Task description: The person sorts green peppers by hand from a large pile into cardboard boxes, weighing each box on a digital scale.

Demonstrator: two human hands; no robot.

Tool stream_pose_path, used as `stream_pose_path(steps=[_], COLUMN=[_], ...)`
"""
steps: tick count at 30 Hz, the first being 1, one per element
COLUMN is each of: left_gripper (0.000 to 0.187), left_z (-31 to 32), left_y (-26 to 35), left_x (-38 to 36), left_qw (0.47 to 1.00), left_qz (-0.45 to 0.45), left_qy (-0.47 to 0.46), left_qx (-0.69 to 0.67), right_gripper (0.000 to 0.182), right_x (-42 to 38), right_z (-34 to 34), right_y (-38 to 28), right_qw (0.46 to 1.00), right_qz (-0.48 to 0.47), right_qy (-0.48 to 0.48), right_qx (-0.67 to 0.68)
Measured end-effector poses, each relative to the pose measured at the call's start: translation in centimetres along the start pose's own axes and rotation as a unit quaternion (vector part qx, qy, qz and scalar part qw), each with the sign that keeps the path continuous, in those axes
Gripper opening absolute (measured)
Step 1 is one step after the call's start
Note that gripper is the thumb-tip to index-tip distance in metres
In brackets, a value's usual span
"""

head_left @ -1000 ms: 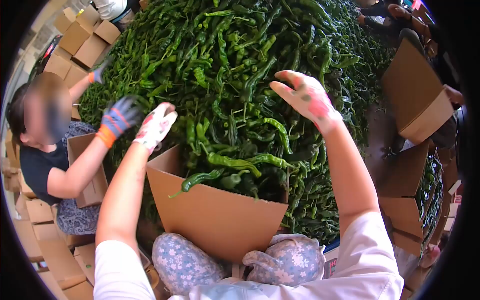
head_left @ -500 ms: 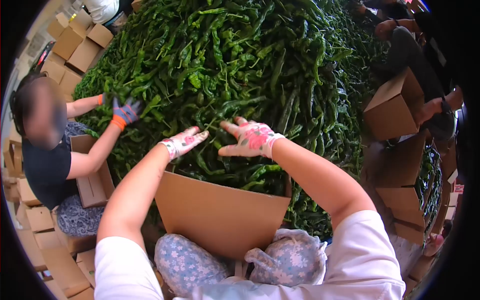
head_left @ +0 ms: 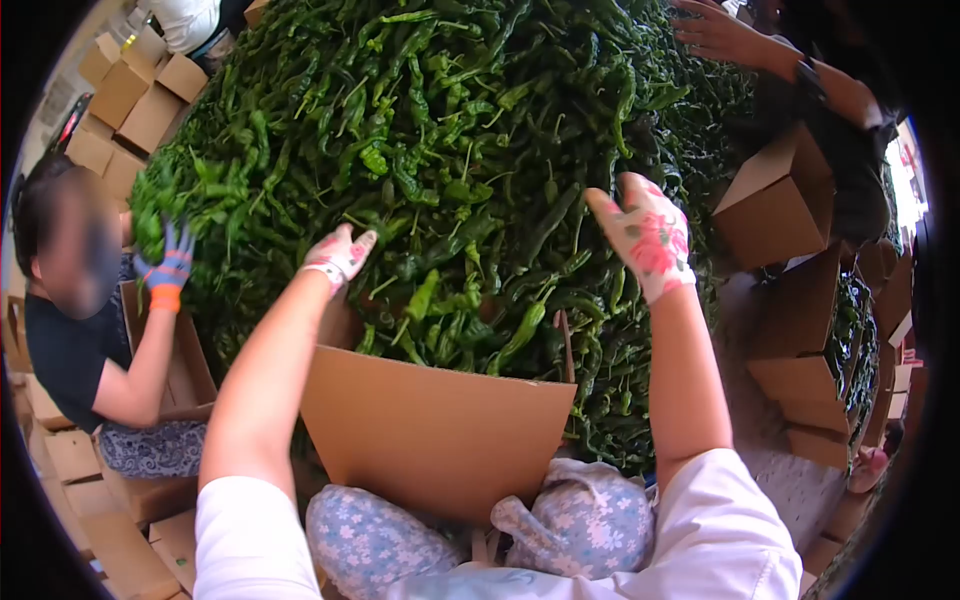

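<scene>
A large heap of long green peppers (head_left: 480,130) rises in front of me. Between my knees stands an open cardboard box (head_left: 440,430), with green peppers (head_left: 435,335) lying in and over its far side. My left hand (head_left: 340,256), in a white floral glove, is at the heap's lower edge, just beyond the box's left corner; its visible fingers are parted and hold nothing. To the right of the box, my right hand (head_left: 650,240) in a matching glove is spread against the heap, its thumb away from the fingers and nothing in its grasp.
At left, a person (head_left: 70,330) with a blue-and-orange glove (head_left: 172,265) handles peppers beside another box. Cardboard boxes (head_left: 150,100) are piled behind them. On the right are a tilted box (head_left: 775,205), a pepper-filled box (head_left: 850,350) and another person's bare hand (head_left: 725,35).
My hands have moved apart, the right one going right and up the heap, the left one slightly left. More peppers lie in the box. The person at left has drawn peppers toward themselves.
</scene>
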State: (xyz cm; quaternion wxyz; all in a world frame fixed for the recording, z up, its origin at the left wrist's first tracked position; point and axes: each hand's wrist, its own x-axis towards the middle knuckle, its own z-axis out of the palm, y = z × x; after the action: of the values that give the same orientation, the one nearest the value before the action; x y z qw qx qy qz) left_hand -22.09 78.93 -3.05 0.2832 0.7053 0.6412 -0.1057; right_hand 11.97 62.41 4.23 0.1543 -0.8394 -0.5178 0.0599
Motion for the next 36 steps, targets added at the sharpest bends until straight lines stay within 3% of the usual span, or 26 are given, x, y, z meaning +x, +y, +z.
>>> stream_pose_path(steps=[1, 2, 3, 5, 7, 8, 9, 11, 12, 13, 15, 16, 17, 19, 20, 23, 27, 29, 31, 33, 35, 36], left_gripper=[0.069, 0.086, 0.094, 0.094, 0.095, 0.095, 0.095, 0.088, 0.091, 0.091, 0.083, 0.08, 0.084, 0.09, 0.094, 0.094, 0.091, 0.083, 0.055, 0.049, 0.043, 0.041], left_z=[2.4, 5.3, 5.7, 2.6, 0.8, 1.7, 2.6, 2.6, 2.4, 2.6, 3.2, 3.0, 2.3, 1.2, 0.8, 3.5, 0.5, -1.8, -2.3, -1.6, -1.2, -1.4], left_y=[-0.3, -1.9, -0.1, 2.7, 3.4, 2.7, 1.8, 4.4, 5.8, 5.6, 4.3, 4.5, 4.9, 5.3, 6.5, 4.9, 2.9, 2.8, 0.0, -1.9, -1.9, -1.6], left_x=[2.3, 5.3, 4.8, -0.3, -2.8, -0.9, 0.4, -0.2, -0.9, -0.5, 0.3, -0.2, -0.2, -2.1, -2.8, -0.4, -4.9, -8.8, -11.9, -16.4, -19.7, -20.7], left_qw=[0.999, 0.991, 0.991, 0.96, 0.942, 0.948, 0.948, 0.951, 0.952, 0.952, 0.92, 0.933, 0.938, 0.935, 0.945, 0.935, 0.932, 0.829, 0.861, 0.816, 0.728, 0.765], left_qz=[-0.047, -0.01, -0.048, 0.033, 0.038, 0.065, 0.067, 0.034, 0.034, 0.035, 0.128, 0.051, 0.066, 0.069, -0.012, 0.003, 0.069, 0.13, 0.266, 0.239, 0.019, 0.098], left_qy=[0.008, -0.069, -0.077, -0.133, -0.213, -0.196, -0.195, -0.168, -0.183, -0.187, -0.268, -0.29, -0.317, -0.265, -0.253, -0.238, -0.274, -0.422, -0.329, -0.306, -0.398, -0.426], left_qx=[0.021, -0.116, -0.098, -0.244, -0.258, -0.242, -0.244, -0.256, -0.242, -0.241, -0.256, -0.209, -0.12, -0.224, -0.208, -0.262, -0.228, -0.342, -0.281, -0.428, -0.558, -0.473], right_gripper=[0.064, 0.082, 0.091, 0.092, 0.088, 0.083, 0.083, 0.082, 0.082, 0.082, 0.084, 0.085, 0.086, 0.09, 0.089, 0.091, 0.084, 0.08, 0.077, 0.079, 0.08, 0.077], right_x=[1.1, 1.4, 0.8, -0.9, -2.5, -2.8, -1.9, 0.7, 1.2, 1.3, -0.3, -1.5, -2.2, -0.3, 0.8, 0.0, -3.8, -6.5, -9.9, -12.9, -15.6, -16.0], right_z=[2.2, 5.1, 7.4, 8.1, 5.3, 3.5, 4.8, 7.8, 8.6, 7.4, 9.0, 9.1, 9.1, 11.0, 11.3, 9.8, 6.1, 3.7, 2.9, 2.3, 2.6, 2.9], right_y=[2.3, 3.7, 3.1, 1.3, -0.2, -0.9, -0.1, 1.3, 0.9, -1.3, -4.6, -6.0, -6.9, -5.2, -5.5, -7.7, -8.8, -9.6, -9.8, -10.0, -9.6, -9.7], right_qw=[0.994, 0.995, 0.996, 0.996, 0.994, 0.974, 0.975, 0.997, 0.998, 0.986, 0.949, 0.944, 0.939, 0.949, 0.945, 0.914, 0.895, 0.888, 0.894, 0.881, 0.831, 0.789], right_qz=[0.111, 0.098, 0.086, 0.012, -0.067, -0.038, -0.039, -0.048, -0.057, -0.061, -0.109, -0.132, -0.155, -0.094, -0.073, -0.068, -0.18, -0.23, -0.316, -0.4, -0.469, -0.486], right_qy=[0.024, 0.014, 0.028, 0.088, -0.06, -0.174, -0.173, -0.036, -0.028, -0.153, -0.286, -0.296, -0.305, -0.252, -0.285, -0.384, -0.381, -0.356, -0.247, -0.189, -0.249, -0.36], right_qx=[-0.007, 0.031, 0.009, -0.012, 0.065, 0.137, 0.135, 0.042, 0.002, -0.009, 0.076, 0.061, 0.045, 0.166, 0.143, 0.117, 0.146, 0.179, 0.201, 0.169, 0.164, 0.106])
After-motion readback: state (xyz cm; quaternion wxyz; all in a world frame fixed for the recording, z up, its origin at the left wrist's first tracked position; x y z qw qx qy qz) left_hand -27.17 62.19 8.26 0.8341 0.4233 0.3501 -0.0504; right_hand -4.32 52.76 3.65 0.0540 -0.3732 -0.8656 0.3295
